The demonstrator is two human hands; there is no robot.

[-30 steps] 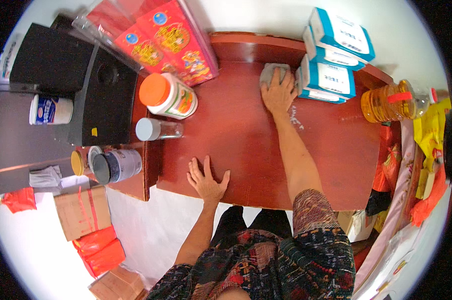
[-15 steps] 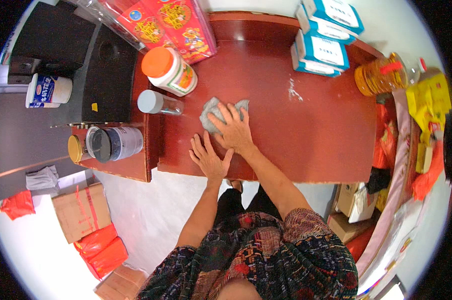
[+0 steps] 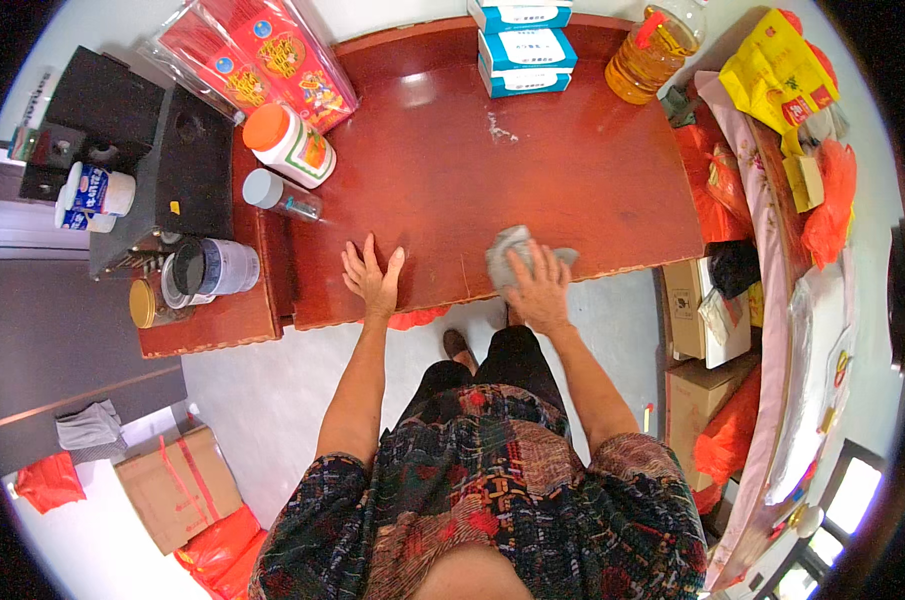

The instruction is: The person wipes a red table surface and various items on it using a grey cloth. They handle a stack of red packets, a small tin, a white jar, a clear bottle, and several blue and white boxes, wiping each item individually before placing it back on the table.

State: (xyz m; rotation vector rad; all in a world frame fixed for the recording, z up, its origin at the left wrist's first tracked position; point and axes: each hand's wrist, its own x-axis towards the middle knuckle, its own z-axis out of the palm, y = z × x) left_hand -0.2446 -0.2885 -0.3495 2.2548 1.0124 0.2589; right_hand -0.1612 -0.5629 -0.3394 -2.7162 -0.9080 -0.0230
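Note:
My right hand point(image 3: 539, 293) presses on a crumpled grey cloth point(image 3: 505, 250), its fingers spread over the top. The cloth lies on the reddish-brown desk point(image 3: 402, 170), close to the front edge. To the left, my left hand point(image 3: 376, 284) is open with fingers apart and holds nothing. It rests at the desk's front part; whether the whole palm touches the wood, I cannot tell. A whitish smear point(image 3: 500, 128) marks the desk farther back. Part of the cloth is hidden beneath my right hand.
At the desk's left stand an orange-lidded white jar point(image 3: 290, 145), a grey-lidded clear jar point(image 3: 282, 194) and red packaging point(image 3: 287, 65). Teal-and-white boxes point(image 3: 525, 62) and an oil bottle point(image 3: 652, 55) line the back. Black speakers point(image 3: 194, 160) stand left, cardboard boxes point(image 3: 707, 400) right.
My right hand has slid the cloth right and toward me, to near the front edge. My left hand has drawn away from it. The view has shifted too.

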